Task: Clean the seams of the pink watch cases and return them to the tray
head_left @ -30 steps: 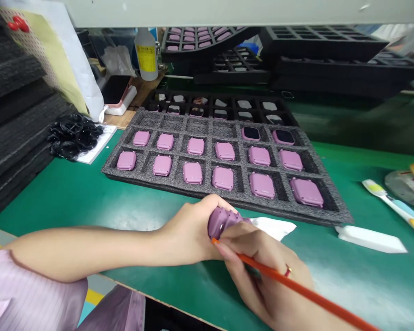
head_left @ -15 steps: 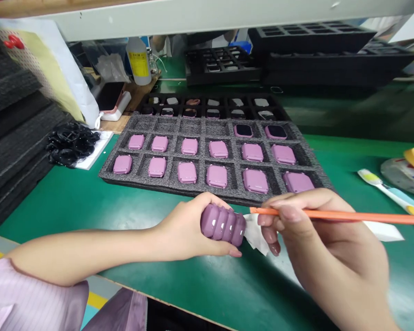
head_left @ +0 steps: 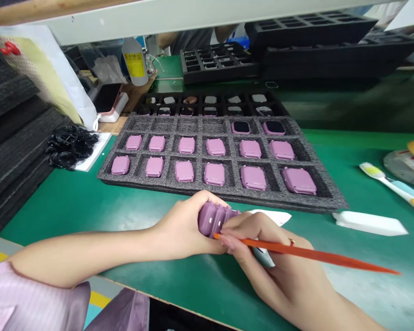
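My left hand (head_left: 182, 227) is closed around a stack of several purple watch cases (head_left: 214, 219), held side by side just above the green mat. My right hand (head_left: 269, 262) pinches a long orange stick (head_left: 313, 255) whose tip touches the near edge of the stack. A white wipe (head_left: 272, 216) lies under and behind my right hand. Just beyond is a grey foam tray (head_left: 331, 200) with two rows of purple watch cases (head_left: 214, 174) lying back up, and two cases (head_left: 240, 127) with dark screens up in its third row.
A black tray (head_left: 283, 110) of small parts lies behind the foam tray, with more black trays (head_left: 217, 62) stacked farther back. Black rings (head_left: 69, 140) are piled at left beside foam sheets (head_left: 10, 133). A bottle (head_left: 134, 55), a white block (head_left: 369, 224) and a toothbrush (head_left: 393, 188) are also there.
My right hand lifted the orange stick level and away from the stack half a second ago, then brought its tip back down to the cases. My left hand has kept hold of the stack.
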`<state>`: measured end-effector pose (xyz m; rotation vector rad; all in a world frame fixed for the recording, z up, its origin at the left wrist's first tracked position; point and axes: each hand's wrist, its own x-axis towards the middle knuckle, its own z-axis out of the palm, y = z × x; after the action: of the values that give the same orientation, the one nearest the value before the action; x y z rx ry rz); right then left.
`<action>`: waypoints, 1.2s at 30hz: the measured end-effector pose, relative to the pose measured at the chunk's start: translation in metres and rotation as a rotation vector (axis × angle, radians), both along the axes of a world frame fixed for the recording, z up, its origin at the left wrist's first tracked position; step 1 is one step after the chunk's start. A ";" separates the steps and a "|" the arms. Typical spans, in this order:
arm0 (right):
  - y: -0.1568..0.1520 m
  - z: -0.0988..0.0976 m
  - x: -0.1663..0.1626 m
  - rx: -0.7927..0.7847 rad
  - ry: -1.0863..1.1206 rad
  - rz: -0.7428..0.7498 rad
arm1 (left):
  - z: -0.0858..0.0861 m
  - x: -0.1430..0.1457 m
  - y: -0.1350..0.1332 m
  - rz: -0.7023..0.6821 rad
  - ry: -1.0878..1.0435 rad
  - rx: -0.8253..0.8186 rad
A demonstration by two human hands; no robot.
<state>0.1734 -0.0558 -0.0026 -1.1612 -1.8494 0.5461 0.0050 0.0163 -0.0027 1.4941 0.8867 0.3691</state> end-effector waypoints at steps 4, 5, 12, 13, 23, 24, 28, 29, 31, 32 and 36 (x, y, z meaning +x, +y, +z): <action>0.000 0.000 0.002 0.020 -0.013 -0.001 | 0.000 0.000 0.000 0.000 0.027 -0.004; 0.000 0.000 0.002 0.027 -0.018 0.010 | 0.000 0.000 0.000 -0.004 0.025 0.000; 0.000 0.000 0.000 0.010 -0.071 0.015 | 0.000 0.000 0.002 -0.002 -0.007 -0.001; 0.000 -0.001 -0.001 0.012 -0.074 0.017 | 0.000 0.000 0.002 -0.001 -0.008 0.003; 0.005 0.021 0.029 0.078 0.222 -0.297 | 0.006 0.001 0.000 0.018 0.046 0.002; 0.003 0.025 0.038 0.113 0.254 -0.392 | 0.006 0.000 0.000 0.012 0.050 0.007; -0.011 0.030 0.080 -0.052 0.183 -0.772 | 0.006 -0.001 0.003 -0.006 0.045 -0.008; -0.017 0.026 0.089 -0.186 0.074 -0.821 | 0.005 -0.001 0.003 -0.011 0.049 -0.011; -0.030 0.015 0.102 -0.448 -0.168 -0.837 | 0.005 -0.002 0.004 -0.019 0.067 0.000; -0.036 0.009 0.105 -0.528 -0.253 -0.817 | 0.004 -0.002 0.004 -0.024 0.080 0.015; -0.052 -0.010 0.110 -0.554 -0.390 -0.778 | 0.003 -0.003 0.005 -0.036 0.108 0.081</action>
<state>0.2829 -0.1079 -0.0124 -2.3428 -1.3859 0.3919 0.0018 0.0213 -0.0002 1.6149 0.9376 0.3034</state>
